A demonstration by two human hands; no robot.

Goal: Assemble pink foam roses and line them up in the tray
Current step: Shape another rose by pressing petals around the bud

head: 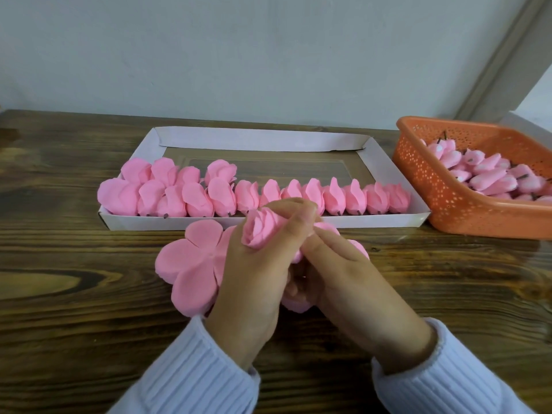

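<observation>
My left hand [254,273] grips a pink foam rose [259,231] just in front of the tray, its fingers curled round the bloom. Against it from the right, my right hand [343,270] pinches the rose's outer petals. Flat pink foam petal sheets [191,261] lie on the table under and left of both hands. The white cardboard tray [391,171] holds a row of several finished pink roses [334,197] along its near wall, with fuller ones [167,189] bunched at the left end.
An orange perforated plastic basket [442,198] at the right holds several pink rosebuds [484,171] with dark stems. The dark wooden table [59,264] runs back to a pale wall behind the tray.
</observation>
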